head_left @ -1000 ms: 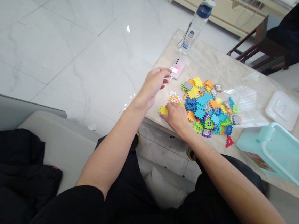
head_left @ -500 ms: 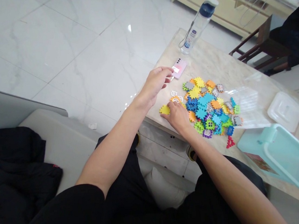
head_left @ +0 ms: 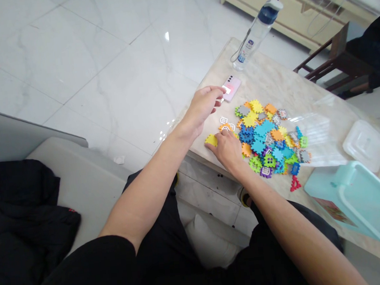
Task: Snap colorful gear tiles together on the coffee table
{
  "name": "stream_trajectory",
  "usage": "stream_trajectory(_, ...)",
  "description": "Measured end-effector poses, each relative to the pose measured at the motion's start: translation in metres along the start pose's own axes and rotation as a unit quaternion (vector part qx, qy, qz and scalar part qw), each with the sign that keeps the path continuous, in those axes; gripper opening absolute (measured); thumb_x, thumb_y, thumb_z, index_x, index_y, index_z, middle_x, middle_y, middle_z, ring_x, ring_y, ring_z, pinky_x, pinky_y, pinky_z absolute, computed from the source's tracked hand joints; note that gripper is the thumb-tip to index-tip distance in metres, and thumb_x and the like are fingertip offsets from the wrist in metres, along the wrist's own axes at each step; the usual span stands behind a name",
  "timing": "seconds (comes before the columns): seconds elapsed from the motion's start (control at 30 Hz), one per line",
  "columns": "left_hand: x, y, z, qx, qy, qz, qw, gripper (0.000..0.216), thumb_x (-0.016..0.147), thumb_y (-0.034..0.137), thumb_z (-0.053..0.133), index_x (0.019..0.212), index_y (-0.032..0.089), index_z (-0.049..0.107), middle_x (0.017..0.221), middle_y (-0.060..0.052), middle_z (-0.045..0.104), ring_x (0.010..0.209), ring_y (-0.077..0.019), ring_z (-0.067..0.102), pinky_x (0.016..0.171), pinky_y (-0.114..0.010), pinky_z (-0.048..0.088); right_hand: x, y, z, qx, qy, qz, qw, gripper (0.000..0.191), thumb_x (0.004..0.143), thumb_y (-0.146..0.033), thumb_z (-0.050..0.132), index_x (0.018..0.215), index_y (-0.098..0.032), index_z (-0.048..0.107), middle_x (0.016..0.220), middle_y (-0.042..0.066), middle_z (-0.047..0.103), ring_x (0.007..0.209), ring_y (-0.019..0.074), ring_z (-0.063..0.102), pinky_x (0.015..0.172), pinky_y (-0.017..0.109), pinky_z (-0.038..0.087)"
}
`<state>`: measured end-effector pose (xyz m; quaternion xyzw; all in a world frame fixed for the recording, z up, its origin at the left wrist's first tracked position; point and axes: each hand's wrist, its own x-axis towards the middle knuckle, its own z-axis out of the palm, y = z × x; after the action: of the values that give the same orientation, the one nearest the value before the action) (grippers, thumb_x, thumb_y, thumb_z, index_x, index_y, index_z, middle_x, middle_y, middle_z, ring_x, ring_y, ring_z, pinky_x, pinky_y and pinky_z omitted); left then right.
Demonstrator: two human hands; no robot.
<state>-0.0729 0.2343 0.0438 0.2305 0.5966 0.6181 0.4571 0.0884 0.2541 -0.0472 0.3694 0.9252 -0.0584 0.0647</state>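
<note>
My right hand (head_left: 229, 150) rests low over the table's near edge, its thumb and fingers bent round the side of a yellow interlocking building piece (head_left: 211, 139). Just past those fingers lies an orange piece (head_left: 225, 127) with white lattice window pieces (head_left: 223, 120) around it. My left hand (head_left: 206, 104) hovers above the table to the left of the pile, fingers loosely curled and nothing clearly seen in them. Its fingertips overlap the near end of a pink phone (head_left: 232, 88) in view. A mixed heap of toothed pieces (head_left: 264, 129) spreads to the right of my hands.
A clear bottle with a blue lid (head_left: 255, 34) stands at the far corner of the marble table (head_left: 291, 80). On the right are a teal bin (head_left: 329, 181) and a translucent lid (head_left: 365, 145). A red triangular piece (head_left: 294, 183) lies near the bin. Someone sits by a dark chair (head_left: 338, 54).
The whole view has shifted slightly, moving things a little right and down. Both hands keep nearly the same pose and place over the table.
</note>
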Motion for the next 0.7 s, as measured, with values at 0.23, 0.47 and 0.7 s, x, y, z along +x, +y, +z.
stream_trajectory(0.23, -0.0015, 0.0005, 0.0013, -0.002, 0.000, 0.003, 1.000, 0.019, 0.091, 0.035, 0.065, 0.103, 0.021, 0.067, 0.108, -0.009, 0.070, 0.108, -0.0218, 0.068, 0.092, -0.035, 0.052, 0.0004, -0.0031, -0.0071, -0.011, -0.028, 0.013, 0.999, 0.034, 0.103, -0.049, 0.080, 0.111, -0.016, 0.084, 0.122, 0.019, 0.076, 0.119, 0.0346, 0.068, 0.096, 0.042, 0.056)
stream_trajectory(0.47, -0.0025, 0.0002, 0.0027, -0.004, -0.005, -0.006, 1.000, 0.019, 0.089, 0.033, 0.068, 0.104, 0.021, 0.067, 0.108, -0.008, 0.069, 0.106, -0.0214, 0.068, 0.094, -0.036, 0.052, -0.0017, -0.0040, -0.0083, -0.019, -0.019, -0.001, 1.000, 0.030, 0.101, -0.046, 0.082, 0.107, -0.016, 0.085, 0.117, 0.020, 0.077, 0.117, 0.0356, 0.068, 0.093, 0.043, 0.057)
stream_trajectory(0.7, -0.0009, 0.0000, 0.0032, 0.003, 0.001, -0.007, 1.000, 0.019, 0.088, 0.034, 0.068, 0.103, 0.022, 0.068, 0.103, -0.009, 0.070, 0.107, -0.0227, 0.068, 0.091, -0.035, 0.053, 0.0021, -0.0007, -0.0059, -0.015, -0.025, 0.003, 1.000, 0.035, 0.101, -0.048, 0.080, 0.109, -0.014, 0.080, 0.121, 0.020, 0.076, 0.118, 0.0339, 0.070, 0.094, 0.040, 0.058)
